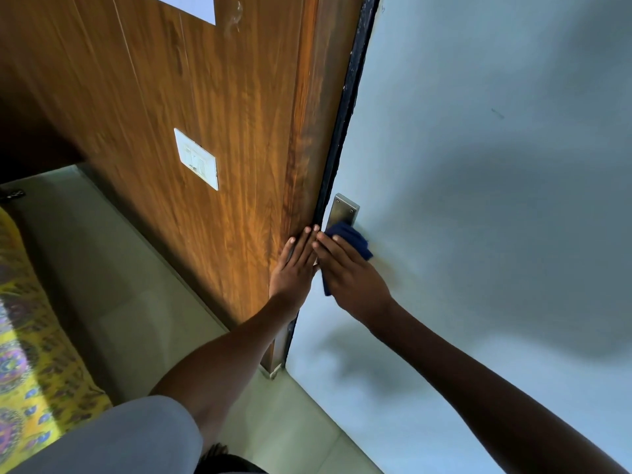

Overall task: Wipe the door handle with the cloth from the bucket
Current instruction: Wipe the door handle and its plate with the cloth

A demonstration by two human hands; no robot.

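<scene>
R hand (pixel 352 271) presses a dark blue cloth (pixel 352 239) flat against the pale blue door (pixel 478 165), fingers spread over it, covering the lower part of the metal handle plate (pixel 343 208); the lever itself is hidden under cloth and hand. L hand (pixel 294 265) lies open, fingers straight, flat on the wood panel (pixel 205 114) just beside the door's dark edge (pixel 342 131). White switch plate (pixel 196 159) sits on the panel above the L hand. Yellow patterned fabric (pixel 30 354) at lower left.
</scene>
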